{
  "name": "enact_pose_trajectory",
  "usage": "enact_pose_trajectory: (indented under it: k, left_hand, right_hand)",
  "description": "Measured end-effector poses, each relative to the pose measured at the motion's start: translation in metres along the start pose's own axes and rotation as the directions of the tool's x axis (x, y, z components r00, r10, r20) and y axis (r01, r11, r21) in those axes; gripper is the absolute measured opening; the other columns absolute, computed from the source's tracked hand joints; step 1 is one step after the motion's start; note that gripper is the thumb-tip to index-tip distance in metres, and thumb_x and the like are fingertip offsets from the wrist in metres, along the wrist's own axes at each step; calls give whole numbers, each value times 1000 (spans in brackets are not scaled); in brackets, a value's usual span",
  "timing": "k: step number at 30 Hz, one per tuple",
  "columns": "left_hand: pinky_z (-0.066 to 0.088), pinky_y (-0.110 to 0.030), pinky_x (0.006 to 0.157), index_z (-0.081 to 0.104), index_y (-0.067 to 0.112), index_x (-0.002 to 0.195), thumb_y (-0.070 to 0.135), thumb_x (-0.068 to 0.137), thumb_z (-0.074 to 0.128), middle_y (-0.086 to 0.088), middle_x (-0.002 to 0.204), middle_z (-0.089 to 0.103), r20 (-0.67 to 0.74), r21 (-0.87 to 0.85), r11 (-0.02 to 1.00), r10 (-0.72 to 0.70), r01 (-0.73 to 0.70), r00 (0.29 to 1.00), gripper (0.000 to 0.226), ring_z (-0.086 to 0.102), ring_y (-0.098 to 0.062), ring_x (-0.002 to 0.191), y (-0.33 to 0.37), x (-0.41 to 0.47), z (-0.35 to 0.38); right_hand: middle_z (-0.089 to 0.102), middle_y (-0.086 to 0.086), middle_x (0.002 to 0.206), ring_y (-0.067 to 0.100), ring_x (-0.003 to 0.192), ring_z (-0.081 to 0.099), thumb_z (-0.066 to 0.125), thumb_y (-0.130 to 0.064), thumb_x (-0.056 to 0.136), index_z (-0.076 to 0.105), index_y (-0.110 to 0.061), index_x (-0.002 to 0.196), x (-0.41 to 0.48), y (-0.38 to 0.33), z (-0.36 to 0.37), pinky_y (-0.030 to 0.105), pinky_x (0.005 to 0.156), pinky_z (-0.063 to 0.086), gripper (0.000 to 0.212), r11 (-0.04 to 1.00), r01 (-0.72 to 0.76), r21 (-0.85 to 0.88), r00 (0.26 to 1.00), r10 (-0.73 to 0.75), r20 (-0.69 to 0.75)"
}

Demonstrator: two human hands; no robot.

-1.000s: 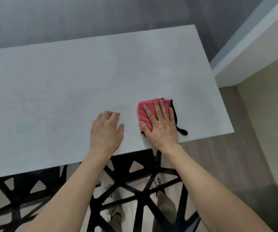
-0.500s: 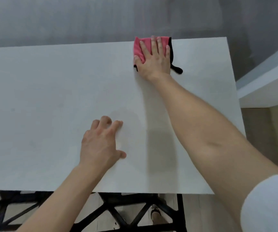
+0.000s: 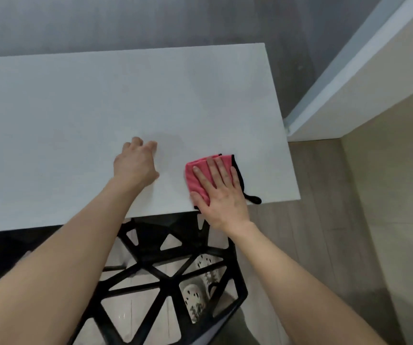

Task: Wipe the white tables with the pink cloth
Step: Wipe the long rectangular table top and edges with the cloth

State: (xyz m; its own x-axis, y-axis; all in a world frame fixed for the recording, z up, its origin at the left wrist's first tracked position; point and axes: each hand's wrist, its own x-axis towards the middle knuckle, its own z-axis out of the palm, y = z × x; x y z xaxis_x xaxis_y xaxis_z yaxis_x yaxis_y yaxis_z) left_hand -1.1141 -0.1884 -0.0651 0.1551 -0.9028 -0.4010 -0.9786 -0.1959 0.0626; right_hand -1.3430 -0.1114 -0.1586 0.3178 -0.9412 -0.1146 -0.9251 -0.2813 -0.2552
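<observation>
— Two hands on the smooth white table: right hand flat, fingers straight, pressing the folded, black-edged pink cloth at five o'clock, near edge.
— Back from the far edge! Left hand rests loosely bent, holding nothing.

Grey wall along the far side. Wood-look floor at right, beside a cream panel. Black triangular-lattice frame stands near.
</observation>
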Motion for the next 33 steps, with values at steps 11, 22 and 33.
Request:
enact_pose_trajectory:
  k: [11, 22, 33]
  left_hand:
    - [47, -48, 109, 39, 29, 161, 28, 80, 86, -6, 158, 38, 21, -49, 989, 137, -136, 990, 94, 41, -29, 145, 80, 0, -4]
    - [47, -44, 109, 21, 42, 167, 41, 69, 99, 3, 173, 17, 72, 126, 976, 167, -176, 983, 125, 23, -23, 157, 120, 67, -29]
    - [46, -47, 114, 27, 40, 167, 36, 69, 100, -1, 175, 20, 158, 108, 990, 75, -93, 985, 122, 26, -25, 159, 132, 62, -42]
  right_hand:
    - [-17, 2, 182, 19, 166, -23, 18, -73, 108, -2, -42, 173, 0, 80, -27, 55, 135, -2, 74, 987, -154, -53, 988, 155, 15]
    - [-6, 5, 183, 25, 168, -13, 24, -66, 107, 8, -41, 173, 324, 103, -83, 54, 134, -9, 72, 992, -120, -24, 993, 120, -6]
    - [2, 8, 183, 25, 169, -5, 26, -60, 111, 14, -35, 174, 209, 137, -69, 55, 135, 4, 69, 997, -61, 37, 997, 63, -39]
